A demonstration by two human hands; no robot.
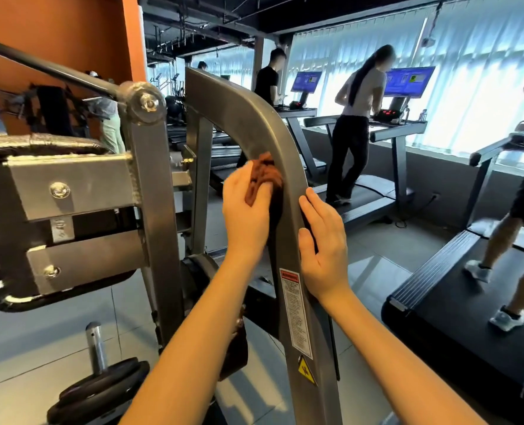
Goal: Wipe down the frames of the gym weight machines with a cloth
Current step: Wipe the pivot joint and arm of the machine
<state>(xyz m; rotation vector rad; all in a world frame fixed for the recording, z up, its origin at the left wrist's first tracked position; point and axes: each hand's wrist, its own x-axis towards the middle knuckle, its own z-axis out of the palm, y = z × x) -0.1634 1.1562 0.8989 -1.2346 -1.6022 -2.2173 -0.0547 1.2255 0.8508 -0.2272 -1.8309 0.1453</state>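
Note:
A curved grey steel frame post (265,130) of a weight machine rises through the middle of the view, with a white warning label (296,311) low on it. My left hand (245,210) grips a bunched brown cloth (263,176) and holds it against the left face of the post. A long tail of the cloth hangs down behind my left forearm. My right hand (323,243) lies on the post's right edge with its fingers straight, a dark bit of cloth under the palm.
A lever arm and pivot (145,102) of the machine stand at left, with black weight plates (101,391) on the floor below. Treadmills (457,305) with people walking on them fill the right side and the back. An orange pillar stands at upper left.

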